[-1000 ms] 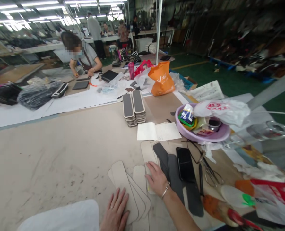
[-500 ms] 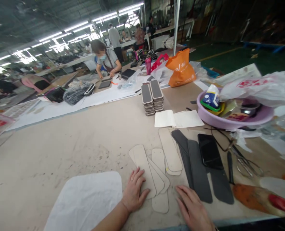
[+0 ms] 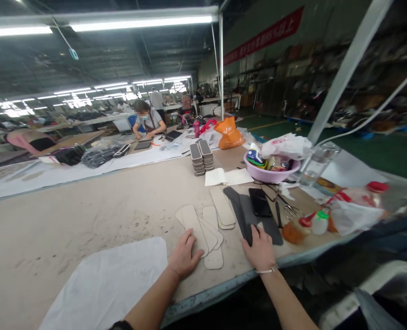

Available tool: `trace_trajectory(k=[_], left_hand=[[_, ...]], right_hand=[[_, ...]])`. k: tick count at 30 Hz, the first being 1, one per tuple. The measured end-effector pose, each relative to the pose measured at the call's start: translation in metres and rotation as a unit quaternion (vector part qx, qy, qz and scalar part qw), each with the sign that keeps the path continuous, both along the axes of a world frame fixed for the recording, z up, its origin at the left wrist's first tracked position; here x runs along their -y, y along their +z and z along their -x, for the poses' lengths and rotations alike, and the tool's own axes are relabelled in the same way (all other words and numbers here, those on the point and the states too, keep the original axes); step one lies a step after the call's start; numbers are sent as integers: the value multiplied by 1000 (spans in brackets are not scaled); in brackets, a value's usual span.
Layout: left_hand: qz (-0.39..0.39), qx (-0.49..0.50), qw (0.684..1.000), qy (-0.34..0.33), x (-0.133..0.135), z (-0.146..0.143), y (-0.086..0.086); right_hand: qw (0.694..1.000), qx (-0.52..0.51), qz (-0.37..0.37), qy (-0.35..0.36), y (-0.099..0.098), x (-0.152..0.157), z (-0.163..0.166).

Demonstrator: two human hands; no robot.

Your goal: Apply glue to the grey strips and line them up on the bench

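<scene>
My left hand [image 3: 184, 255] lies flat with fingers apart on the near end of a fan of beige insole-shaped pieces [image 3: 203, 227] on the worktable [image 3: 86, 215]. My right hand [image 3: 260, 250] rests open on the near end of the dark grey pieces [image 3: 247, 211] beside them, close to the table's front edge. A black phone [image 3: 260, 202] lies on those dark pieces. A white sheet [image 3: 110, 279] sits left of my left arm.
Stacked grey-topped pads [image 3: 201, 157], an open notebook [image 3: 228, 176], a purple basin [image 3: 270, 173] of odds and ends, scissors [image 3: 286, 207], glue bottles [image 3: 310, 223] and an orange bag [image 3: 228, 133] crowd the right. A masked person [image 3: 146, 120] works at the far end.
The view has risen and pulled back, showing the ceiling and table edge. My right hand moved from the bare table onto the dark grey pieces. My left hand stays on the beige pieces.
</scene>
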State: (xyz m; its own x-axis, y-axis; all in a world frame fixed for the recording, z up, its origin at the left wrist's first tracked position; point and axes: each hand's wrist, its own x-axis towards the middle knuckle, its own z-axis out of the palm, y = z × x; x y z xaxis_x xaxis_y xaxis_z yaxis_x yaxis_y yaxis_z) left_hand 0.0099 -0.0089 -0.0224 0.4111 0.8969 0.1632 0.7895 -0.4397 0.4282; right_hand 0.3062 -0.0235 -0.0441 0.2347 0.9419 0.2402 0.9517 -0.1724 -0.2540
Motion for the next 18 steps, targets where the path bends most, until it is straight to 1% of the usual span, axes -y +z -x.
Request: trace_trajectory(k=[5,7,11,14,18], left_hand=[[-16,11,1000,-14,8,2,-3],[-14,6,1000,-14,9,3,-3],[-4,14,1000,-23,11,5,-2],[-7,29,998,-46,12,7,0],[4,44,996,-82,13,10,4]], right_hand=[[999,0,36,22,18,-3,4],[999,-3,50,20,25,-3,5],[997,-22,70,-8,33,-4,6],[995,-55,79,-26,39,-7,7],[990,-111,73,-51,55,-5,16]])
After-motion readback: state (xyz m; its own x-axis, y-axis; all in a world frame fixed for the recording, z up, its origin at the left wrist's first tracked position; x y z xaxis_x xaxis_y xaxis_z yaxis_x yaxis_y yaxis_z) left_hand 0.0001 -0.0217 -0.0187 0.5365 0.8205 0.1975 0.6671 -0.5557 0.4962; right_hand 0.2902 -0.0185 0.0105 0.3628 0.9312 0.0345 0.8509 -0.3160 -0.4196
